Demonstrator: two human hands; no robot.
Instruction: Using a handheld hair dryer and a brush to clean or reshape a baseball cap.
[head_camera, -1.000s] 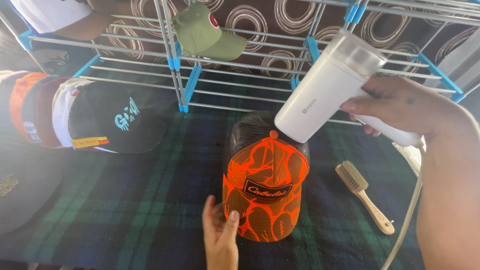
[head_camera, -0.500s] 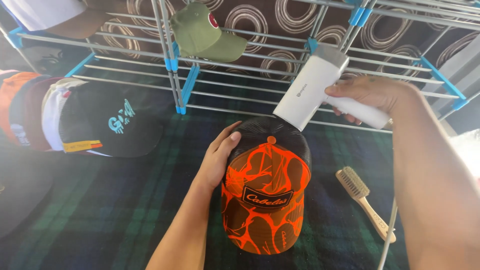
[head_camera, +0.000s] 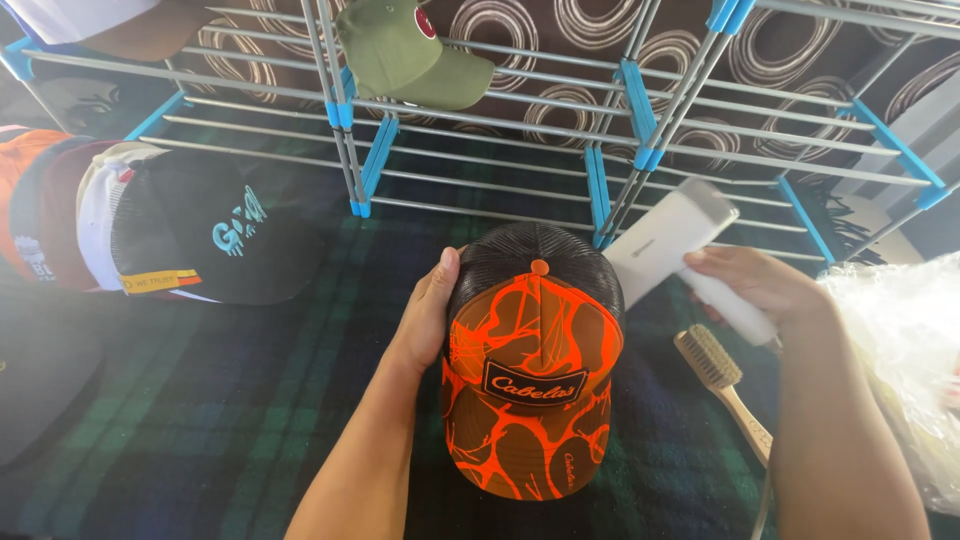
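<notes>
Gripping the white handheld appliance (head_camera: 672, 248) by its handle, the right hand (head_camera: 757, 285) had its fingers curled fully shut around the grip, the body of the device angled toward the back right of the orange and brown camouflage cap (head_camera: 533, 385). The left hand (head_camera: 425, 320) lay cupped against the cap's left side, fingers loosely bent around the crown rather than clamped, thumb up near the top.

The cap sat on the dark green and blue plaid blanket (head_camera: 220, 420), in front of the metal wire rack (head_camera: 620, 130) with blue joints, its bill pointing toward the person. A slip looked possible: the left hand only steadied one side, so a push from the appliance could have tipped or turned the cap on the soft blanket. The appliance's cord (head_camera: 764, 505) ran close to the wooden brush (head_camera: 722, 385) and could have snagged it.

The cap had a black mesh back, a bright orange vein pattern over brown panels, an orange top button and a dark oval patch on the front. A black cap (head_camera: 205, 235) lay to the left, and a green cap (head_camera: 405, 55) rested on the rack.
</notes>
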